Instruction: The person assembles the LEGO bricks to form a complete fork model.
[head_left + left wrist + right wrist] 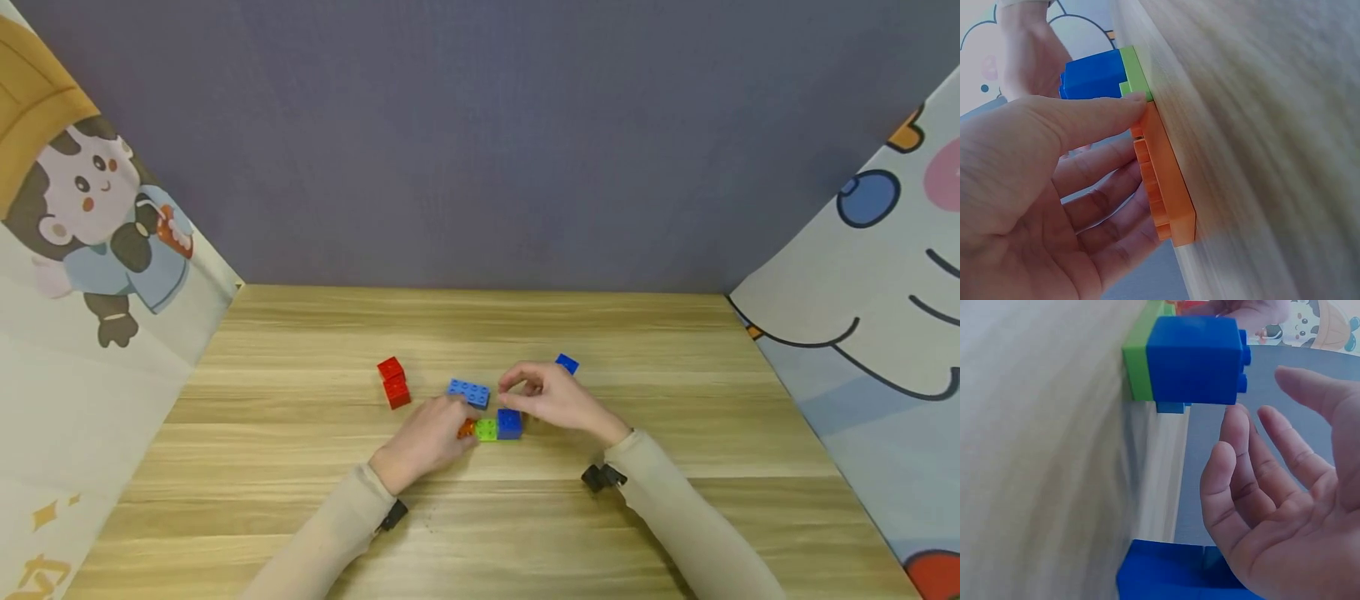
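A flat orange brick (pixel 1169 181) lies on the table, with my left hand (pixel 431 437) holding it between thumb and fingers. In the left wrist view, the thumb tip sits where orange meets the light green brick (pixel 486 430). On the green brick's far end stands a tall dark blue brick (pixel 509 424), its studs facing up. My right hand (pixel 558 396) hovers just above and beside this blue brick, fingers loosely bent and holding nothing; the right wrist view shows a gap between them. A lighter blue brick (pixel 468 392) with two rows of studs lies behind the orange one.
Two red bricks (pixel 395 392) touch each other to the left. Another dark blue brick (pixel 567 363) lies behind my right hand and is partly covered by it. A grey-blue panel (pixel 480 167) rises at the table's back edge, and printed panels flank both sides.
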Tool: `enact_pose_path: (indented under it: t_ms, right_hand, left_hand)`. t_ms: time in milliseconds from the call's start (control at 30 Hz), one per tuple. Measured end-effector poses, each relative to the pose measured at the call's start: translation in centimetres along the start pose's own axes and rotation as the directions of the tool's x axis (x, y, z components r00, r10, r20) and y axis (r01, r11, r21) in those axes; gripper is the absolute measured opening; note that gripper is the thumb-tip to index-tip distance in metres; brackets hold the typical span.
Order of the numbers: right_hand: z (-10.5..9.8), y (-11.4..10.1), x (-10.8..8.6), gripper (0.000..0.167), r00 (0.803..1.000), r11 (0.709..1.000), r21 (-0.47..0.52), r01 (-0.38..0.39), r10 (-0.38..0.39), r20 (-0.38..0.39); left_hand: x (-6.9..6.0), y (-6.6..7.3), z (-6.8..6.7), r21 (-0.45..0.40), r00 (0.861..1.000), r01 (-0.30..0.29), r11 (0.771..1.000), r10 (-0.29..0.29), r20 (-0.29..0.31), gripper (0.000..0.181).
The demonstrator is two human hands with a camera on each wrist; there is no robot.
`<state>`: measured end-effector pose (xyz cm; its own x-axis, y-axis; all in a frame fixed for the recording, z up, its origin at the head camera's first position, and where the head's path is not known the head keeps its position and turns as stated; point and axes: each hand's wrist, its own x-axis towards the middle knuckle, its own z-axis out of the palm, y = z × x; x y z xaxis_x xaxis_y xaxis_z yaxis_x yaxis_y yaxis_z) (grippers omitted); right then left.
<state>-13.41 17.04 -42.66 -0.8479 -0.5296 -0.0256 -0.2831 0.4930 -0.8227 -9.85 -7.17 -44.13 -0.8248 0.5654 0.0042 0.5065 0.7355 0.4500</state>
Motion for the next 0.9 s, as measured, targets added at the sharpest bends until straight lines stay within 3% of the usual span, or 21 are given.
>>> enact_pose_path:
  t_ms: [300,900]
  right_hand:
    - [-0.1,-1.0,2.1,0.037,0.999,1.000,-0.017,-0.015,0.015,0.029]
    - [0.9,-2.4,7.8,0.032,0.995,0.996,-0.091,0.013,-0.004,0.098]
  left_hand:
    - [0.0,0.0,0.0,0.024,1.000,-0.023,0.999,0.023,-0.010,0.013]
    - [-0.4,0.0,0.0,0.038,0.999,-0.040,0.998,0.041,-0.005,0.025]
